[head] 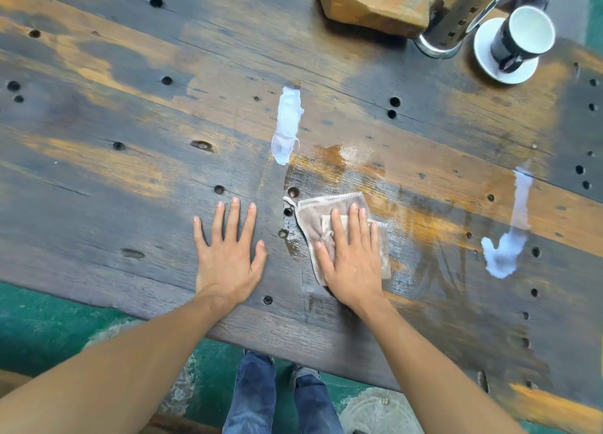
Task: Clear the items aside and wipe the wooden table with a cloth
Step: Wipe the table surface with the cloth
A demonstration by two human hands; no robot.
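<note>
Right hand [350,257] flat on the folded greyish-beige cloth [329,218], fingers stretched out and pressing down on it rather than gripping, palm covering most of the fabric, and the cloth sits near the front edge of the weathered dark wooden table with its many round holes [98,172], about midway along what we can see. Left hand [228,254] is planted just beside it on bare wood, fingers spread and released, holding nothing, looks like a brace. Clearing appears done: the chunky carved wooden block [368,6], the shiny perforated metal cylinder [456,16] and the black-and-white cup on its white saucer [515,39] are all bunched at the far right corner, well apart from the hands. Wiping is under way, and I'd call it partly done. There's a wet sheen around and to the right of the cloth, so that patch has likely been covered. The 2 pale bluish-white patches [287,124], 1 beyond the left hand and 1 off to the right, could be puddles catching the light or smears, hard to tell. The left stretch of the table looks dry and unwiped, so plenty is left.
</note>
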